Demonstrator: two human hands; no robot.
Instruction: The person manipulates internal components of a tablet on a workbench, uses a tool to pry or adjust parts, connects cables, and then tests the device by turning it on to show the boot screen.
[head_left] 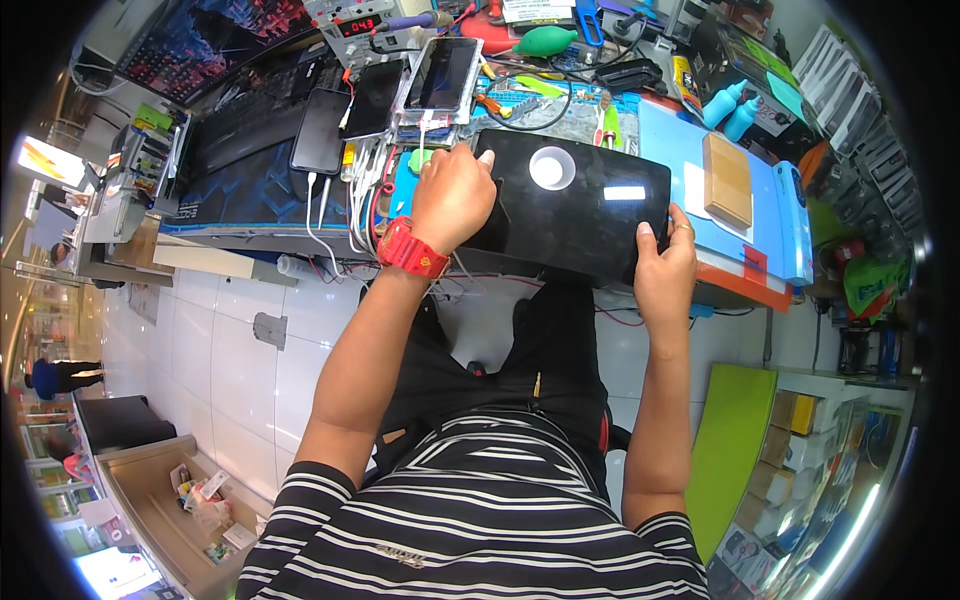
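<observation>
Tablet (pixel 570 222): black, glossy, bright white patches. Right hand (pixel 667 265) clasps right edge; left hand (pixel 455 200) curls at left edge, hold unclear.

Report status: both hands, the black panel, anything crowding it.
Right hand gripping black panel by its right edge. Left hand curled at its left end. White cables bunched left of that hand.
</observation>
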